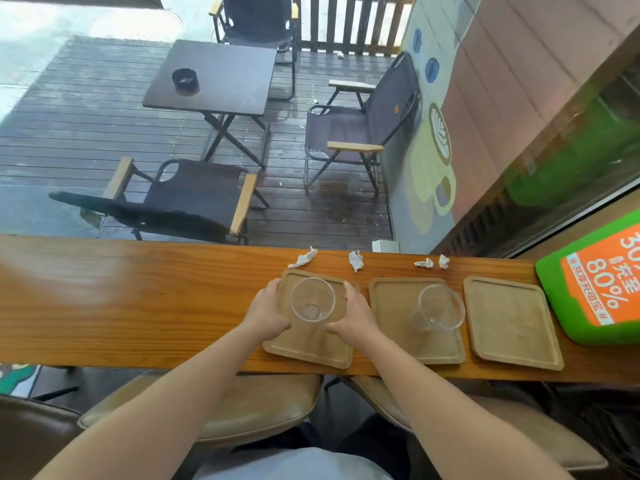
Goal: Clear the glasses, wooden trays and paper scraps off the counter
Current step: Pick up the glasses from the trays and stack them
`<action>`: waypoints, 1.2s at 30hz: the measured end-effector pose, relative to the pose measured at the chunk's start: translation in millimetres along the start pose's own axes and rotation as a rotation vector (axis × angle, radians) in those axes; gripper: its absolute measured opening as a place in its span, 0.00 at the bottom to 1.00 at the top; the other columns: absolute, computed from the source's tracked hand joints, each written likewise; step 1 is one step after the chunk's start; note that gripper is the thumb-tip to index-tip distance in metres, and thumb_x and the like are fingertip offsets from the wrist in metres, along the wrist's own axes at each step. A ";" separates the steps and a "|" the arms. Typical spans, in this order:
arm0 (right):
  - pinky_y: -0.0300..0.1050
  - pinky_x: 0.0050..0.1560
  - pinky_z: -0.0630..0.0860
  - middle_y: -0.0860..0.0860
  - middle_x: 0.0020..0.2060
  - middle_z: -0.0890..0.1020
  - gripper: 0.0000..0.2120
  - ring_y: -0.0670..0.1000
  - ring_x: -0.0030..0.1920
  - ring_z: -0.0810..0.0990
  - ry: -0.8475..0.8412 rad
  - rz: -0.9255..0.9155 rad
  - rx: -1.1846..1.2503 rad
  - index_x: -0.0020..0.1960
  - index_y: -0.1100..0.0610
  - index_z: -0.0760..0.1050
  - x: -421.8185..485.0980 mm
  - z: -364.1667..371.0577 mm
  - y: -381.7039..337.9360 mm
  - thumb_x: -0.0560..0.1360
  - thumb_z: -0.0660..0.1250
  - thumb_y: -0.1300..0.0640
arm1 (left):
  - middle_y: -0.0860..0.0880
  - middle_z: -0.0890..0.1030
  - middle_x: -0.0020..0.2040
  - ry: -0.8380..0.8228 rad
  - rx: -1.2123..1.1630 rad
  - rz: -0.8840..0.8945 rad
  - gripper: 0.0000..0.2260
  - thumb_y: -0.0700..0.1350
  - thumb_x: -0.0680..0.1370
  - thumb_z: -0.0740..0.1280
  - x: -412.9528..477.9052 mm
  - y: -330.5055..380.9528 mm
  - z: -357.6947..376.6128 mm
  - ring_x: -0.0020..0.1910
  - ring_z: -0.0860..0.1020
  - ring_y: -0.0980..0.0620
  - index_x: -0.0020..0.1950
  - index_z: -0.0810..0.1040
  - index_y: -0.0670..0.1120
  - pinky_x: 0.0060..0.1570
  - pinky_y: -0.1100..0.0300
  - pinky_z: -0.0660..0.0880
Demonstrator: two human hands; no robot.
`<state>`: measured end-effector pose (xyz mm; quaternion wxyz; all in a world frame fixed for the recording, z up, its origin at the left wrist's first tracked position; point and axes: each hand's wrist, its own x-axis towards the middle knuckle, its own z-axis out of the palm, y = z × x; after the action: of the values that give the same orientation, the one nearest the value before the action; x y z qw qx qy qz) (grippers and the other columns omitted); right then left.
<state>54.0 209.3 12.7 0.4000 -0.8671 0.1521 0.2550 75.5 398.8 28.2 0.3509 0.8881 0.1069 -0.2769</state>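
pale wooden tray (pixel 304 346), rounded corners, clear glass (pixel 312 299) upright on it

Light: bright, diffuse daylight from beyond the counter (pixel 138 306); no hard source in view.
Overexposure: pale ground (pixel 69 29) far beyond the counter's left end, washed near white.
Glare: broad pale sheen on the counter's left part; wet shine on the deck (pixel 69 133) behind it.
Shadows: thin and soft at the near edge of each wooden tray (pixel 512 323); dim below the counter.
Focus: soft overall, fine detail smeared.
Distortion: wide-angle; the counter's edges bow, and the wall (pixel 519 81) beyond its right end leans.
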 end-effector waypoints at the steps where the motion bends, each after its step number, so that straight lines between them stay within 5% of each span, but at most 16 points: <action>1: 0.54 0.71 0.70 0.53 0.77 0.63 0.52 0.56 0.75 0.65 -0.008 0.009 0.025 0.81 0.50 0.48 -0.1 0.4 -0.5 0.69 0.79 0.59 | 0.45 0.67 0.74 -0.022 -0.022 -0.009 0.45 0.35 0.69 0.77 -0.7 0.8 1.5 0.67 0.73 0.43 0.79 0.57 0.52 0.59 0.52 0.78; 4: 0.57 0.61 0.79 0.51 0.72 0.69 0.49 0.56 0.67 0.73 -0.054 0.023 0.102 0.80 0.47 0.52 -1.9 -0.6 -3.4 0.70 0.77 0.61 | 0.48 0.70 0.73 -0.075 -0.068 0.015 0.40 0.35 0.70 0.76 -3.8 4.1 4.8 0.64 0.76 0.45 0.77 0.63 0.56 0.58 0.47 0.79; 7: 0.49 0.49 0.84 0.47 0.62 0.73 0.41 0.52 0.57 0.77 -0.086 -0.007 0.137 0.76 0.44 0.60 -4.3 -2.7 -4.2 0.71 0.76 0.62 | 0.49 0.73 0.71 -0.076 -0.080 0.059 0.37 0.33 0.72 0.74 -7.6 6.4 7.4 0.58 0.79 0.47 0.74 0.67 0.58 0.54 0.51 0.81; 11: 0.47 0.44 0.85 0.42 0.53 0.73 0.35 0.49 0.50 0.79 -0.081 -0.017 0.176 0.72 0.45 0.66 -7.7 -6.9 -5.0 0.71 0.76 0.62 | 0.50 0.75 0.67 -0.064 -0.112 0.088 0.34 0.35 0.72 0.75 -12.0 10.9 7.0 0.47 0.81 0.53 0.72 0.69 0.57 0.42 0.55 0.83; 16: 0.47 0.44 0.85 0.44 0.55 0.75 0.34 0.48 0.49 0.80 -0.080 -0.062 0.211 0.70 0.46 0.67 -11.6 -22.2 -4.9 0.70 0.77 0.60 | 0.50 0.76 0.65 -0.092 -0.151 0.144 0.33 0.38 0.72 0.76 -14.4 22.6 1.3 0.51 0.79 0.53 0.73 0.69 0.55 0.43 0.57 0.83; 23: 0.56 0.59 0.80 0.45 0.56 0.75 0.34 0.50 0.60 0.77 0.029 -0.124 0.327 0.69 0.49 0.68 -21.0 -63.4 -11.6 0.68 0.79 0.58 | 0.51 0.78 0.60 -0.098 -0.234 0.297 0.30 0.44 0.72 0.77 -12.9 59.1 -1.7 0.56 0.78 0.52 0.72 0.70 0.53 0.47 0.56 0.83; 36: 0.48 0.49 0.83 0.51 0.59 0.77 0.28 0.52 0.54 0.82 0.161 -0.219 0.466 0.63 0.46 0.69 -37.5 -165.0 -6.6 0.69 0.79 0.60 | 0.50 0.81 0.53 -0.121 -0.395 0.484 0.24 0.44 0.72 0.78 -7.2 149.3 8.2 0.46 0.84 0.52 0.63 0.73 0.60 0.43 0.57 0.83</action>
<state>79.0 88.4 128.7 0.6005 -0.7805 0.1433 0.0984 123.5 284.1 111.6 0.5780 0.7844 -0.0769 -0.2114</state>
